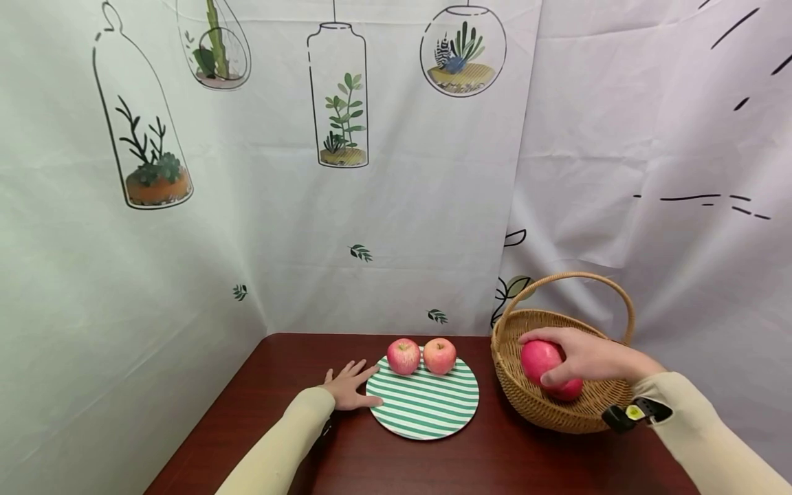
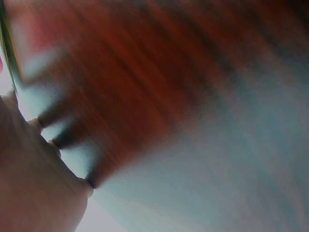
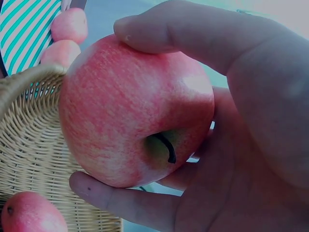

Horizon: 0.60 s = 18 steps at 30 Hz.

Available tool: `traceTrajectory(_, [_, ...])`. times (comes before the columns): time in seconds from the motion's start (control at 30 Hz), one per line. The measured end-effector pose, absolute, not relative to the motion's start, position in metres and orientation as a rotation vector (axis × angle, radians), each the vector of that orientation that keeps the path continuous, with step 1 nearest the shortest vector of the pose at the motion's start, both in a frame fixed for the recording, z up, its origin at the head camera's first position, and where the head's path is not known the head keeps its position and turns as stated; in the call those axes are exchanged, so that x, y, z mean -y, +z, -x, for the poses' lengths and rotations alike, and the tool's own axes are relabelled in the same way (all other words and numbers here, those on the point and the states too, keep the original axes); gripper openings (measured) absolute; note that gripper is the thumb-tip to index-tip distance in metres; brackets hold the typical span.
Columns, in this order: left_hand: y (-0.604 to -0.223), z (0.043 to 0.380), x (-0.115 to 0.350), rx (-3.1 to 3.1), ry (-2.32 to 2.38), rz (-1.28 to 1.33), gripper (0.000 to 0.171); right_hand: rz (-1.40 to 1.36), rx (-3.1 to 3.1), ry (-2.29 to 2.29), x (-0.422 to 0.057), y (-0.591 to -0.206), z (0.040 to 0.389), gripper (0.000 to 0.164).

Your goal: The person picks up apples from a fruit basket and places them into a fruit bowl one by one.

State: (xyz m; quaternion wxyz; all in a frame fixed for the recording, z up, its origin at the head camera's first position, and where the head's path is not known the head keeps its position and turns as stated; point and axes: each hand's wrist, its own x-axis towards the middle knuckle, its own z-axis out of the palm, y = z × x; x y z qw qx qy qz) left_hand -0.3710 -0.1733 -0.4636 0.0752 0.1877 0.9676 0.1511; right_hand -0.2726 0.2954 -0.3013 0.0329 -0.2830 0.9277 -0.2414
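Observation:
My right hand (image 1: pixel 584 354) grips a red apple (image 1: pixel 540 361) over the wicker basket (image 1: pixel 526 405). In the right wrist view the thumb and fingers curl round this apple (image 3: pixel 130 111), its dark stem showing. Another apple (image 1: pixel 566 390) lies inside the basket below it. My left hand (image 1: pixel 349 386) rests on the table with fingers spread, its fingertips touching the left rim of a round green-and-white striped placemat (image 1: pixel 423 405). Two apples, a left one (image 1: pixel 403 357) and a right one (image 1: pixel 440 356), sit side by side at the mat's far edge.
The basket's tall arched handle (image 1: pixel 578 276) rises above its rim. A dark red wooden table (image 1: pixel 247 426) holds everything. White fabric (image 1: pixel 396 206) printed with plants in jars hangs behind and to the sides.

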Motion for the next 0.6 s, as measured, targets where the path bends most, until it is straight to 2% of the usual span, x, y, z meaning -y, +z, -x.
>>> traceTrajectory(0.6, [-0.463, 0.371, 0.174, -2.910, 0.440, -0.556, 0.089, 0.947, -2.900, -0.623, -0.281, -0.294, 0.259, 0.062])
